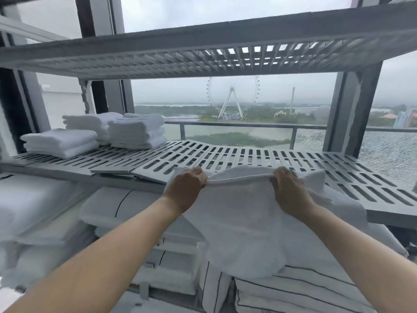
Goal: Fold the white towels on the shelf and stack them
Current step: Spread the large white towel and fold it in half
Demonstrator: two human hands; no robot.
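Note:
A white towel (239,213) hangs over the front edge of the grey slatted shelf (248,154), its top hem stretched between my two hands. My left hand (187,188) pinches the hem's left corner and my right hand (288,190) pinches its right corner. The rest of the towel droops down in front of the shelf. At the shelf's far left lie stacks of folded white towels: a low one (61,142) in front, and two taller ones (135,132) (90,123) behind it.
Another slatted shelf (203,57) runs overhead. Below the working shelf are piles of white linen (33,211) and striped bedding (293,290). Behind the rack are a window and a balcony rail (237,126). A grey upright post (352,109) stands at the right.

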